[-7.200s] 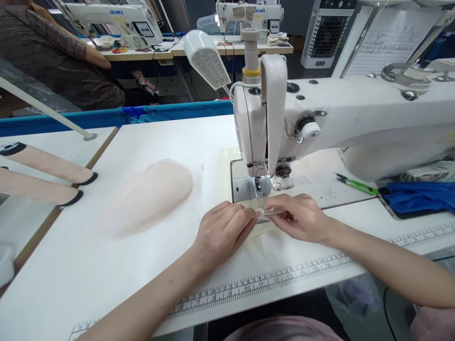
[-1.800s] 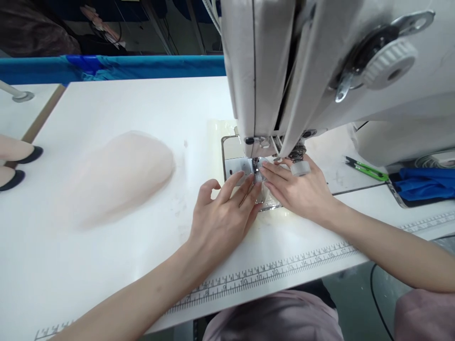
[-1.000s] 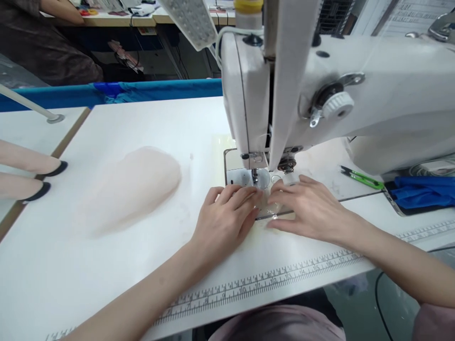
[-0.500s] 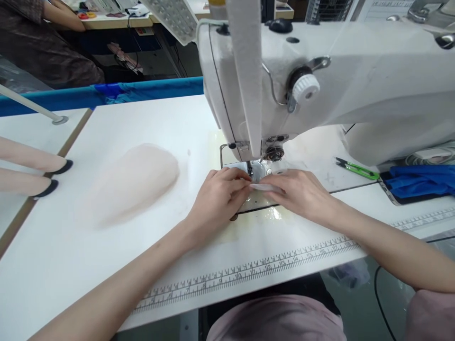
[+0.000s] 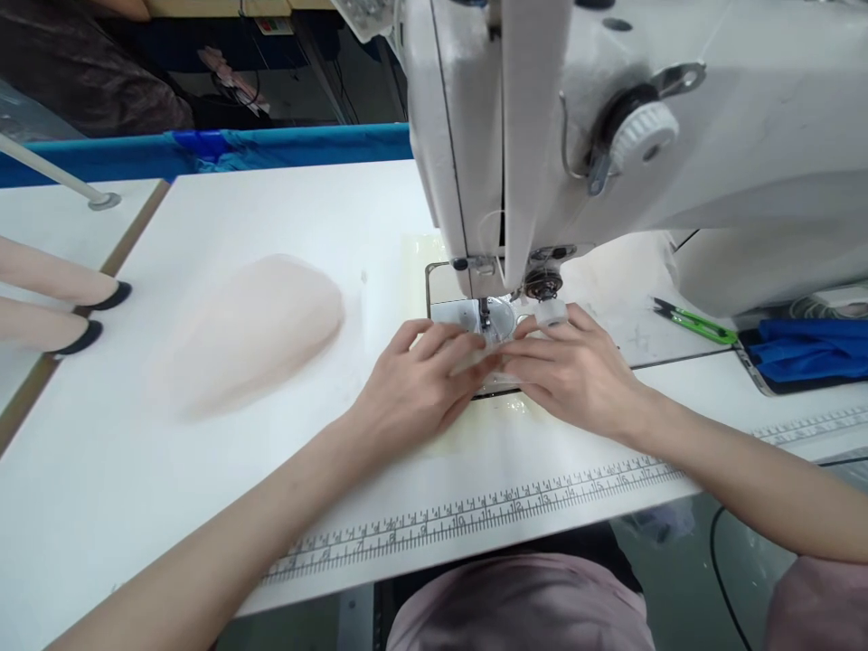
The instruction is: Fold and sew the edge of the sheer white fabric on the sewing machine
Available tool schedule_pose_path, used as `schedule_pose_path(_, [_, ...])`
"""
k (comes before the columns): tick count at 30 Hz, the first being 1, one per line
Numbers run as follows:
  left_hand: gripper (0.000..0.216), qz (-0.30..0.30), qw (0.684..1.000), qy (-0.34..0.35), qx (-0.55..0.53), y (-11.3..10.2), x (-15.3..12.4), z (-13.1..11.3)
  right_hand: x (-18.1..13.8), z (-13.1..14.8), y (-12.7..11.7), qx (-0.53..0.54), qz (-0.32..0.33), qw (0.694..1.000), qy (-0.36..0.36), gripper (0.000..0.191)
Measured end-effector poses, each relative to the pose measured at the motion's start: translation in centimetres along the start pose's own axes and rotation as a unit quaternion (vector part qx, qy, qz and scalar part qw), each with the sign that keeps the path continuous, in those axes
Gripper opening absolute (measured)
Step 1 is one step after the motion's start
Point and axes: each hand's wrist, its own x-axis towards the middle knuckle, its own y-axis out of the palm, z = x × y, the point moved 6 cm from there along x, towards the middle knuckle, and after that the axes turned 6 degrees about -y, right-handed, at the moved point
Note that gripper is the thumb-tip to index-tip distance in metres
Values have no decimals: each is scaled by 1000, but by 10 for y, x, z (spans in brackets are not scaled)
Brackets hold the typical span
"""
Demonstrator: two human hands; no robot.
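My left hand [image 5: 413, 384] and my right hand [image 5: 570, 366] meet on the metal needle plate [image 5: 467, 316] of a white sewing machine [image 5: 610, 154], just in front of the needle [image 5: 484, 312]. Both pinch a small strip of sheer, pale fabric [image 5: 478, 362] between fingertips and thumbs. The strip lies flat under the fingers and is mostly hidden by them. A white ruler strip [image 5: 475, 520] runs along the table's front edge below my wrists.
A pile of pale pink sheer fabric [image 5: 250, 330] lies left of the machine. Two pale tubes with black ends [image 5: 74, 316] rest at the far left. Green thread snips [image 5: 695, 321] and blue cloth [image 5: 814, 353] sit at the right. Another person sits beyond the blue divider [image 5: 237, 149].
My view has tilted down and drawn closer to the machine. Both hands stay at the needle plate, with the fingers shifted slightly toward me on the fabric strip.
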Motion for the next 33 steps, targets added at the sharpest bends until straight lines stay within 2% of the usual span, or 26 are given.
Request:
schedule_pose_path(2, [27,-3,998,23,67,-3,-3,-11,0,3,0,-10,3,1000,-9,25])
schedule_pose_path(4, [30,14,995,15,94,-5,-5,-16,0,4,1,-7,11,1000,-8,25])
schedule_pose_path(10, [37,56,994,7,89,-2,-7,-16,1,2,0,14,12,1000,5,23])
schedule_pose_path(16, [38,52,997,-2,61,-1,-8,-11,-1,2,3,8,9,1000,9,23])
schedule_pose_path(23, [35,46,995,-10,84,2,-4,-3,1,-4,8,-19,3,1000,6,24])
schedule_pose_path(28, [34,33,996,-14,75,7,1,7,3,-13,19,-22,40,999,23,23])
schedule_pose_path(33, [31,21,997,-20,73,7,1,8,3,-15,20,-29,31,999,28,19])
